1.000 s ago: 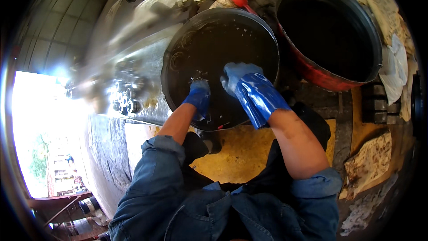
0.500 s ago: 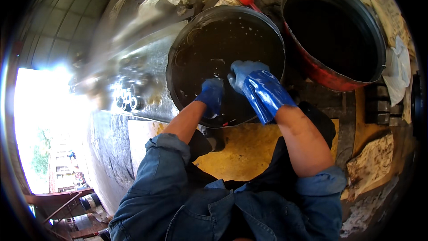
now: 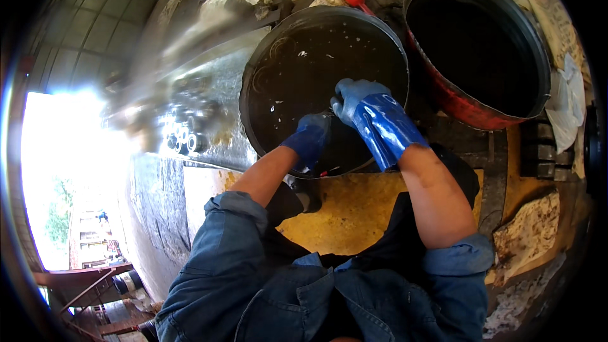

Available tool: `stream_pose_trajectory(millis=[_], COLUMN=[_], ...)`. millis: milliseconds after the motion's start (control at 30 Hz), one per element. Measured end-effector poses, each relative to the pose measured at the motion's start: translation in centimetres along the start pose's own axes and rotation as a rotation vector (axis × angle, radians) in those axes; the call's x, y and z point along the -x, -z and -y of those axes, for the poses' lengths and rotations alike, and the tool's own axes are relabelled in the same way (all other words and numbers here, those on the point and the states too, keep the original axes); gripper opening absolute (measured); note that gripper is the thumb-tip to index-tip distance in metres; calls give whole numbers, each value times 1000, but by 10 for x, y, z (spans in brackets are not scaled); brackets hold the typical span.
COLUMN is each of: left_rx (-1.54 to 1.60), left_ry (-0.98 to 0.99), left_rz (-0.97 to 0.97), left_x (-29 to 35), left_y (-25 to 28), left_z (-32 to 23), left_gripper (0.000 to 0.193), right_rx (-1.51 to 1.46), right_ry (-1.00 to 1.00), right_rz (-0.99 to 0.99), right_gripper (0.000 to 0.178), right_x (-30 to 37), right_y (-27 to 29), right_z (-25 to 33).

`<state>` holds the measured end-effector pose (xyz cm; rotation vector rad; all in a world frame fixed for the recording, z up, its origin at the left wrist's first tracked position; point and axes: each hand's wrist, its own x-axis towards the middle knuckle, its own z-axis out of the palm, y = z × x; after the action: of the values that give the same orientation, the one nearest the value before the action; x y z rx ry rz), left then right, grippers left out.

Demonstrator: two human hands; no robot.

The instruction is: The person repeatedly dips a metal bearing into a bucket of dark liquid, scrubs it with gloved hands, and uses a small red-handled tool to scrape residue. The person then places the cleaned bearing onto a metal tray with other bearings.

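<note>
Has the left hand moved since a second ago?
Yes: judged against the rim of the round tub, the left hand has shifted rightward, closer to the right hand.

- The left forearm [image 3: 265, 173], bare, reaches forward and inward.
- The left hand [image 3: 313, 130], gloved in blue, slants forward and to the right; its fingertips are hidden.
- The right forearm [image 3: 436, 195], bare, angles forward and to the left.
- The right hand [image 3: 358, 99], gloved too, sits slightly farther forward, fingers [image 3: 342, 88] bent.
- Both hands are close together; whether they touch is unclear.
</note>
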<state>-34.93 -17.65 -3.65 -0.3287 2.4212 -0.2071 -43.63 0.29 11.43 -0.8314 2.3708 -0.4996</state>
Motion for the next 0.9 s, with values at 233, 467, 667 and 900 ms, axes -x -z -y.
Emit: stream_pose_trajectory(millis=[233, 467, 667, 900], left_rx=[100, 658, 513, 840], left_ry=[-277, -361, -439, -511], left_rz=[-43, 195, -4, -78], left_x=[1, 11, 17, 9], left_y=[10, 11, 8, -13], left_z=[-2, 14, 3, 46], left_gripper=[40, 69, 64, 52], right_rx=[-33, -65, -79, -116], right_ry=[-34, -19, 16, 96], right_rz=[-52, -82, -143, -29], right_gripper=[41, 42, 38, 44], right_x=[10, 6, 2, -1], right_y=[18, 18, 15, 18], right_z=[-13, -15, -23, -10])
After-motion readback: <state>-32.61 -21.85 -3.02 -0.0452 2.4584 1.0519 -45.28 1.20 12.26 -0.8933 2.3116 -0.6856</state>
